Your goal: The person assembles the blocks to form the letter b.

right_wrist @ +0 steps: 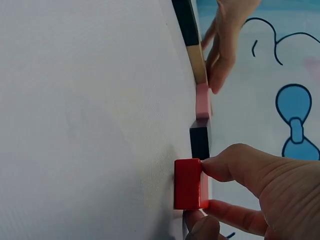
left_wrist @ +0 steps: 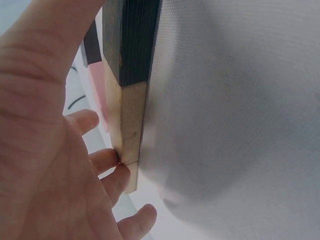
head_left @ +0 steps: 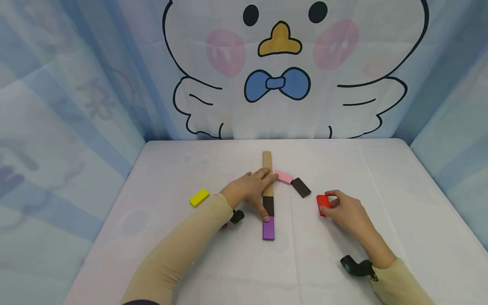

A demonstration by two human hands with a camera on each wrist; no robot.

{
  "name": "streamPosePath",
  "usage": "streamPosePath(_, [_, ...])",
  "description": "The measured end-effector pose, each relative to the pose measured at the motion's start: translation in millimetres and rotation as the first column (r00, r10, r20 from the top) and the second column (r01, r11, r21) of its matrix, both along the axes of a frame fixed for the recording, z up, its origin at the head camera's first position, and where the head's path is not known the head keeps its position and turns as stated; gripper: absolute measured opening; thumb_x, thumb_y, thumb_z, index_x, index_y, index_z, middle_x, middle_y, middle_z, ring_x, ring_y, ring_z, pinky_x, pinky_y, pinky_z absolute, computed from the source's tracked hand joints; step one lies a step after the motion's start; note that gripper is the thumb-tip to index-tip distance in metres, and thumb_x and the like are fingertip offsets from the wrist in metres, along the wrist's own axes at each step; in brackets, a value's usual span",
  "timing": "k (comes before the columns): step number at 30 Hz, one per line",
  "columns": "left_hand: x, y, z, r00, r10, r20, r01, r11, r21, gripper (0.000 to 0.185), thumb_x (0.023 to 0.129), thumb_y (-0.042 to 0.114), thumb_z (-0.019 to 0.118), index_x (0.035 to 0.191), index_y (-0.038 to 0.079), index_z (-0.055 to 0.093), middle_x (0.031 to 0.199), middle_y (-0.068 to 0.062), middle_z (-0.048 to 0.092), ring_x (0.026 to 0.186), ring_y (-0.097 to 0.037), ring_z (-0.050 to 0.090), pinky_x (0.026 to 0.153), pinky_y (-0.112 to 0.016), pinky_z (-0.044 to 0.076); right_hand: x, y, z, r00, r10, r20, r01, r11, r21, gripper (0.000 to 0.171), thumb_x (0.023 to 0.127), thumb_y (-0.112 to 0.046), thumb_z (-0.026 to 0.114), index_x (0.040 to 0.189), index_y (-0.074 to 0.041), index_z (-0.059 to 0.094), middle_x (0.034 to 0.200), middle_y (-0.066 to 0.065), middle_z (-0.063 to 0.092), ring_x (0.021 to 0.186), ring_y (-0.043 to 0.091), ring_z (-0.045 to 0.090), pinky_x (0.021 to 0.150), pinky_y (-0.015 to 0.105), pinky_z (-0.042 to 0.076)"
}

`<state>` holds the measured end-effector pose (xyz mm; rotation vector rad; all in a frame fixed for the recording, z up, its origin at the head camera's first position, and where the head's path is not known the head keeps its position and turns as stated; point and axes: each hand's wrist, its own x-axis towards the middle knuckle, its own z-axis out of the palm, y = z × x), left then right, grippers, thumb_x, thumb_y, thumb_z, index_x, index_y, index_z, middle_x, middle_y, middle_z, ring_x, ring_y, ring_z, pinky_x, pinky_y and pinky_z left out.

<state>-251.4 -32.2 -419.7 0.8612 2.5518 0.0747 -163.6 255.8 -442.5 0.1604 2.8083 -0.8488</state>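
Observation:
A straight column of flat blocks stands mid-table: natural wood [head_left: 267,159] at the far end, then dark brown [head_left: 268,206], then purple [head_left: 268,228] nearest. My left hand [head_left: 251,187] lies across it with fingers spread, fingertips touching the wood pieces and the thumb near the brown-purple joint. A pink block [head_left: 284,177] slants off the column's right side, and another dark brown block [head_left: 301,187] follows at its end. Farther right, my right hand [head_left: 348,212] pinches a red block [head_left: 322,205] between thumb and fingers, low over the table or on it; I cannot tell which.
A yellow block [head_left: 199,197] lies left of my left forearm. Under that forearm shows a bit of a dark red thing [head_left: 223,226], mostly hidden. Black wrist devices [head_left: 356,266] stick out by both wrists. A patterned curtain [head_left: 274,118] rises behind the table's back edge.

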Motion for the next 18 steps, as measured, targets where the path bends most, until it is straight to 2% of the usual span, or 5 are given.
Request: streamPosePath(18, [-0.4, 0, -1.2, 1.000, -0.011, -0.011, 0.011, 1.000, -0.012, 0.142, 0.062, 0.072, 0.089, 0.168, 0.026, 0.008, 0.175, -0.010, 0.004, 0.161, -0.025, 0.013, 0.130, -0.051, 0.017, 0.0, -21, -2.0, 0.999, 0.037, -0.032, -0.038, 0.999, -0.030, 0.058, 0.092, -0.026, 0.074, 0.140, 0.001, 0.055, 0.113, 0.023, 0.069, 0.089, 0.029, 0.063, 0.066, 0.033, 0.052])
